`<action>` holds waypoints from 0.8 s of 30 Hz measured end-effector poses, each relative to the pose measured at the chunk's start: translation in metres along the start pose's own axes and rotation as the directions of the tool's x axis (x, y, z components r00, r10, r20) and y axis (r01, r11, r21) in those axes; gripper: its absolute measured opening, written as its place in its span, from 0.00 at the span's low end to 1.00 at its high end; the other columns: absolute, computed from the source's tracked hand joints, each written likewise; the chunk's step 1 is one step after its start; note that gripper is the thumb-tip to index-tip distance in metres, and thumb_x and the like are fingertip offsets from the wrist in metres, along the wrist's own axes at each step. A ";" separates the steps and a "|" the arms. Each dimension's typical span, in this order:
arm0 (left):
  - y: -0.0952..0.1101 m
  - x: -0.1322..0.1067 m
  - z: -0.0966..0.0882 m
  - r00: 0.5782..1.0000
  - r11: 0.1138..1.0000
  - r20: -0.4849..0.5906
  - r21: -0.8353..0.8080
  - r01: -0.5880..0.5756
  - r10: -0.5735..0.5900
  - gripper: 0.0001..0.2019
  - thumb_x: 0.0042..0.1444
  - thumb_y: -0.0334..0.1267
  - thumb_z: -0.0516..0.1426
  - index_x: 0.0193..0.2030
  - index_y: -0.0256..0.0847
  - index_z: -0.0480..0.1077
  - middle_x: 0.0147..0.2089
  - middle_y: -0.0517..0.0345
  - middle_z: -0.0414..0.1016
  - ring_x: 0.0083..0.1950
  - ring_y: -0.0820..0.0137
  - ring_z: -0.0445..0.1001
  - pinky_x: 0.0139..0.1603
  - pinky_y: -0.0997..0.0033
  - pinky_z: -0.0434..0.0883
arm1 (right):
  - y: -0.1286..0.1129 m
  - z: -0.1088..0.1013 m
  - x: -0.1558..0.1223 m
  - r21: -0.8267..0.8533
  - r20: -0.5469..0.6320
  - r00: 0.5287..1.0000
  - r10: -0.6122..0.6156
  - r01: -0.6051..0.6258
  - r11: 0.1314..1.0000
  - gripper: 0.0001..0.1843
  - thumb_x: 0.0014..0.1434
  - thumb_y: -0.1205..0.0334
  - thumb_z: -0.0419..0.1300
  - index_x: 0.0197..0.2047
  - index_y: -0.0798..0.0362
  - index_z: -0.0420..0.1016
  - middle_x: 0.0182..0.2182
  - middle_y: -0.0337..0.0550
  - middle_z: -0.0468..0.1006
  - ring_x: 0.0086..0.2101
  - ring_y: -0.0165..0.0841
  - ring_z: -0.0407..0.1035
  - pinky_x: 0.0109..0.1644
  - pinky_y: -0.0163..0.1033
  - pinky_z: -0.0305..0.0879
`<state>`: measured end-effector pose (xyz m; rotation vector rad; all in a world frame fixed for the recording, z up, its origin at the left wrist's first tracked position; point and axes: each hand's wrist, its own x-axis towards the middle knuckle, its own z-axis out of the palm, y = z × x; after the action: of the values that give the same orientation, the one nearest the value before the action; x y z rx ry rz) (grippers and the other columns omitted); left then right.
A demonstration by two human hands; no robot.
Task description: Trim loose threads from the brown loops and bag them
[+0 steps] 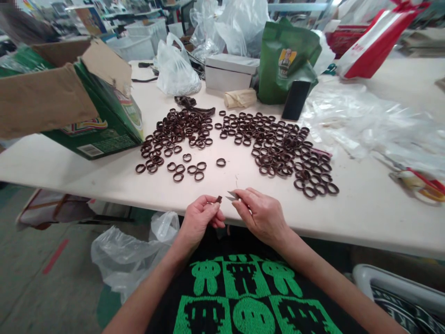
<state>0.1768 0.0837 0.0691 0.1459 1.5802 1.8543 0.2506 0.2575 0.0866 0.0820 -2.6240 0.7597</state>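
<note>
Between its thumb and fingers, my left hand (205, 211) pinches a small dark brown loop (219, 199), most of it hidden by the fingers. Facing it, my right hand (260, 211) is closed around small thread snips (232, 195), whose two pointed blades stand apart and aim at the loop without touching it. On the white table ahead lie many similar brown loops: a left heap (177, 127) and a wider right heap (278, 144). One single loop (220, 162) sits alone between them.
A green cardboard box (100, 116) with raised flaps stands at left. Behind the heaps are a white box (231, 72), a green pouch (287, 60) and a leaning black phone (295, 100). Clear plastic (368, 120) and red-and-yellow-handled scissors (420, 183) lie at right.
</note>
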 end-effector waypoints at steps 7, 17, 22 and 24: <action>0.000 0.002 0.002 0.998 0.995 -0.041 0.092 -0.039 0.043 0.13 0.55 0.46 0.61 0.38 0.38 0.68 0.24 0.62 0.77 0.22 0.74 0.75 0.25 0.78 0.68 | -0.004 0.015 -0.003 -0.248 0.003 0.993 -0.117 0.114 0.962 0.21 0.74 0.55 0.46 0.43 0.58 0.75 0.28 0.41 0.73 0.25 0.31 0.65 0.30 0.37 0.54; -0.008 0.003 0.005 0.971 0.908 -0.083 0.380 -0.178 0.224 0.06 0.58 0.41 0.58 0.37 0.41 0.69 0.26 0.62 0.78 0.26 0.71 0.77 0.30 0.74 0.73 | -0.005 0.021 0.000 -0.325 -0.021 0.991 -0.135 0.121 0.938 0.21 0.74 0.56 0.46 0.36 0.56 0.73 0.25 0.40 0.69 0.23 0.30 0.61 0.28 0.38 0.49; -0.003 0.002 0.008 0.967 0.890 -0.109 0.425 -0.165 0.231 0.08 0.57 0.42 0.59 0.37 0.40 0.70 0.27 0.61 0.79 0.26 0.71 0.77 0.31 0.74 0.73 | 0.001 0.019 -0.003 -0.298 -0.033 0.995 -0.093 0.079 0.951 0.21 0.74 0.56 0.47 0.32 0.54 0.72 0.25 0.39 0.68 0.24 0.30 0.61 0.29 0.38 0.49; -0.001 0.003 0.009 0.983 0.939 -0.114 0.330 -0.101 0.146 0.10 0.56 0.44 0.59 0.37 0.39 0.70 0.26 0.60 0.79 0.24 0.72 0.77 0.28 0.75 0.71 | 0.004 0.017 -0.005 -0.272 -0.070 0.996 -0.056 0.035 0.962 0.20 0.74 0.56 0.47 0.34 0.55 0.73 0.26 0.39 0.69 0.25 0.30 0.62 0.29 0.38 0.50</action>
<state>0.1793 0.0928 0.0699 0.2755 2.0067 1.7139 0.2479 0.2516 0.0695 0.0343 -2.6153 0.3755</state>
